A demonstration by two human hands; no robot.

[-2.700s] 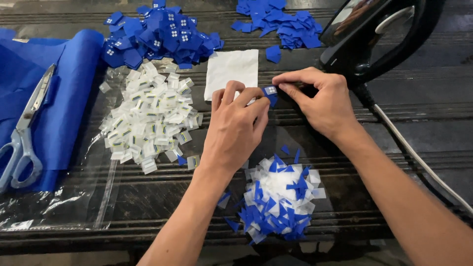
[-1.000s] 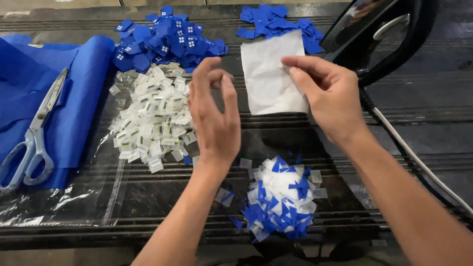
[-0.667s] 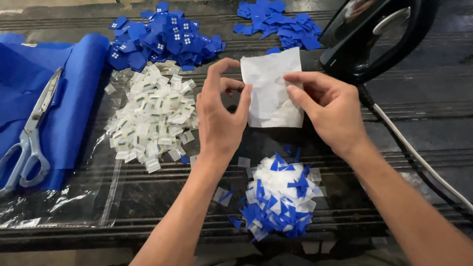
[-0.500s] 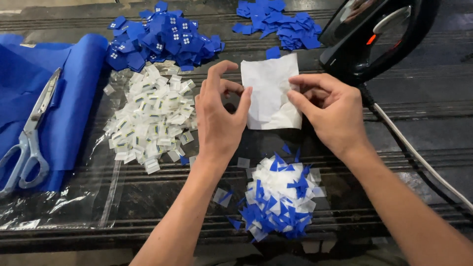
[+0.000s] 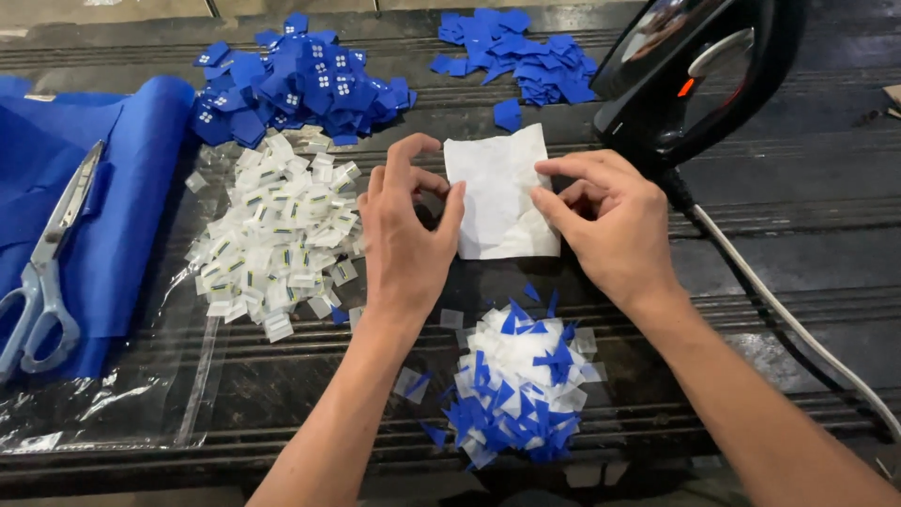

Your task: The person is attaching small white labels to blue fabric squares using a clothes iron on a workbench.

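A crumpled white paper sheet [image 5: 500,192], roughly rectangular, is laid flat with its long axis running away from the person, just left of the black iron [image 5: 699,70]. Its left edge is pinched by the left hand [image 5: 405,235], its right edge by the right hand [image 5: 610,221]; both hands are partly curled, and the sheet lies between them

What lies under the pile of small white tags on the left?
The white tags rest on a clear plastic bag spread over the dark slatted table. The bag's far part is hidden beneath the pile, and whether anything else lies under it cannot be seen.
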